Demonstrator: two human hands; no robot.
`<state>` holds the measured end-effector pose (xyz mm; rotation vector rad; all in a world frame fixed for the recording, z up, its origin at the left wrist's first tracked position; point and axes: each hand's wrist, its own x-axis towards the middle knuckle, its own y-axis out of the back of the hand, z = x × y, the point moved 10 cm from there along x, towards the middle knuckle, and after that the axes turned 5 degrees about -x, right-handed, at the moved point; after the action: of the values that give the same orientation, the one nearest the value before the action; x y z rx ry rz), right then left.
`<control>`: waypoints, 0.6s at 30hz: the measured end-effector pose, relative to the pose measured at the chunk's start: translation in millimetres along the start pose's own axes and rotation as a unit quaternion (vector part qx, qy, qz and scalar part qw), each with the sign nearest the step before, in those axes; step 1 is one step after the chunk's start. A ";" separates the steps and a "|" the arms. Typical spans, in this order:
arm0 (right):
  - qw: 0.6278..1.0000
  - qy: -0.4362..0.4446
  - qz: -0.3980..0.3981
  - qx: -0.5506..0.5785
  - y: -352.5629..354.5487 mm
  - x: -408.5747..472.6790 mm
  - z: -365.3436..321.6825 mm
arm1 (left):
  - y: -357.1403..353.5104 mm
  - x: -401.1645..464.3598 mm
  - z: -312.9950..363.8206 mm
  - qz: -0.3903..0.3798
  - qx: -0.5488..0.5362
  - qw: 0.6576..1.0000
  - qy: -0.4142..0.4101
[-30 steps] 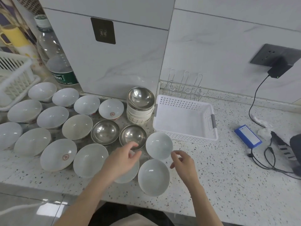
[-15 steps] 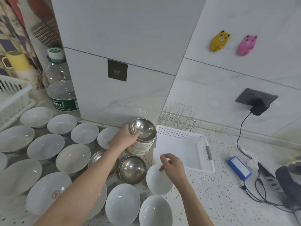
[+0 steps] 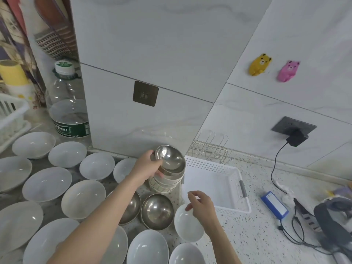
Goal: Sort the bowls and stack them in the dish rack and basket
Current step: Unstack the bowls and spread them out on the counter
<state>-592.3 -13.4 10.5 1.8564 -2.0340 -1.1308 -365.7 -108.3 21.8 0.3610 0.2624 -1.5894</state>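
My left hand [image 3: 147, 167] grips the rim of a steel bowl [image 3: 170, 159] that tops a stack of ribbed bowls [image 3: 164, 182]; the steel bowl is tilted. My right hand [image 3: 200, 203] hovers with curled fingers over a small white bowl [image 3: 187, 226], holding nothing. Two more steel bowls [image 3: 157, 211] sit in front of the stack. Several white bowls [image 3: 46, 183] cover the counter on the left. A white perforated basket [image 3: 215, 183] stands empty right of the stack. A wire dish rack [image 3: 209, 149] is behind it.
A large water bottle [image 3: 67, 103] stands at the back left beside a white plastic rack [image 3: 11, 119]. On the right lie a blue power pack [image 3: 274, 203], cables [image 3: 297, 237] and a charger plugged into the wall socket [image 3: 294, 128].
My left hand went from the front bowls up to the stack and took hold of the top steel bowl, now tilting it. My right hand stayed near the small white bowl. The camera tilted up.
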 end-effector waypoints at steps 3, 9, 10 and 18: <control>1.000 -0.022 -0.004 0.019 -6.6 6.7 -8.8 | 12.5 -4.1 -5.7 -0.037 -0.099 0.994 0.021; 0.996 -0.069 -0.030 0.053 -26.1 29.1 -37.4 | 59.9 -15.1 -33.1 0.003 -0.180 0.983 0.035; 0.995 -0.074 -0.031 0.051 -29.3 32.8 -42.1 | 65.2 -17.9 -38.4 0.009 -0.186 0.982 0.039; 0.995 -0.099 0.017 -0.011 -40.5 47.5 -60.4 | 79.4 -43.8 -76.2 0.008 -0.212 0.974 0.079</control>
<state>-535.6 -79.1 10.7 1.7539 -2.1359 -1.3731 -279.9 -42.8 -27.3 0.1548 0.7063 -1.4434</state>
